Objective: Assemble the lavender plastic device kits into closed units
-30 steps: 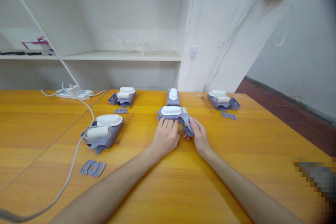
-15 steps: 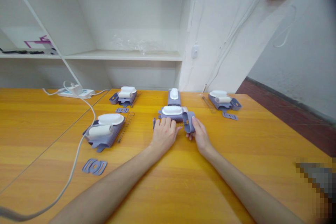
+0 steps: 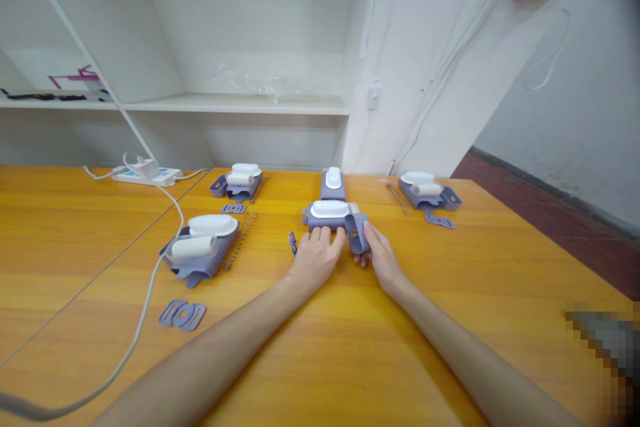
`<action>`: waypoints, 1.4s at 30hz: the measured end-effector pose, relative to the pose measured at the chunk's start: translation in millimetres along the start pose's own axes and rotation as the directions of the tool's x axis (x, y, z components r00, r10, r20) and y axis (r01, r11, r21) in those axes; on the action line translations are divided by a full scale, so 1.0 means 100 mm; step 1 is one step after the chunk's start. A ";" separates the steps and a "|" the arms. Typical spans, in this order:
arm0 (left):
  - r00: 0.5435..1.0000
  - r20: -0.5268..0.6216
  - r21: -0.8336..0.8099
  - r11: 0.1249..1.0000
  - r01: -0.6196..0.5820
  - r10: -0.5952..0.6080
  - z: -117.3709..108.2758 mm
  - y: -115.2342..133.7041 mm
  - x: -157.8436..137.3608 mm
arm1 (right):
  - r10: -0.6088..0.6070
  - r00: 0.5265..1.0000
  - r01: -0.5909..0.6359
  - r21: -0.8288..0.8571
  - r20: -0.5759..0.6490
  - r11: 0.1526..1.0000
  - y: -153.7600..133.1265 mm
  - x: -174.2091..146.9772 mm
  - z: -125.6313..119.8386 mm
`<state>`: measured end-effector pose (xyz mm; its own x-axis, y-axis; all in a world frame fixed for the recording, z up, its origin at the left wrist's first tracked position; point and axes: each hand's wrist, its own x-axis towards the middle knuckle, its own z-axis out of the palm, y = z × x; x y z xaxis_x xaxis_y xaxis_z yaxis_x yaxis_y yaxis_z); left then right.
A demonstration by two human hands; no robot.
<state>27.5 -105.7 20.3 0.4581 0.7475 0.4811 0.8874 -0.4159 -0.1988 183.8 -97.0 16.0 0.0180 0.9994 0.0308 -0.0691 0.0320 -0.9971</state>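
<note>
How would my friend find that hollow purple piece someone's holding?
Start at the orange wooden table, then find the person's right hand near its middle. That hand grips the hollow purple piece. Its look-alikes farther back sit untouched; this one is held.

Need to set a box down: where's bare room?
Bare wood lies between the left arm and right arm, and between the right arm and far-right plate. Crowded: around the left hand and right hand, with its purple cap; and leftward, among roller, spring and cable.
</note>
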 end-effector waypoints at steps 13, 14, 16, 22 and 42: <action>1.000 0.000 -0.034 0.999 0.002 -0.002 -0.02 0.00 0.01 | -0.023 0.999 0.024 -0.037 0.033 0.999 -0.02 -0.02 0.00; 1.000 -0.004 -0.037 0.999 0.002 -0.002 -0.02 0.00 0.01 | -0.024 0.999 0.026 -0.041 0.037 0.999 -0.02 -0.02 0.01; 1.000 -0.012 -0.044 0.999 0.005 -0.006 -0.02 0.00 0.01 | -0.035 0.998 0.037 -0.049 0.047 0.998 -0.01 -0.02 0.01; 0.999 -0.046 -0.083 0.996 -0.024 0.020 0.00 0.00 0.01 | -0.123 0.989 0.132 -0.125 0.077 0.983 0.01 -0.05 0.02; 0.980 -0.196 -0.108 0.994 0.007 -0.028 -0.07 0.03 0.05 | -0.070 0.984 0.085 0.084 -0.163 0.993 0.02 -0.01 -0.01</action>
<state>31.5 -106.6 27.8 0.4138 0.6431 0.6444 0.8799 -0.4642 -0.1019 184.5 -97.9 14.4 0.1852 0.9786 0.0893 -0.1511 0.1181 -0.9814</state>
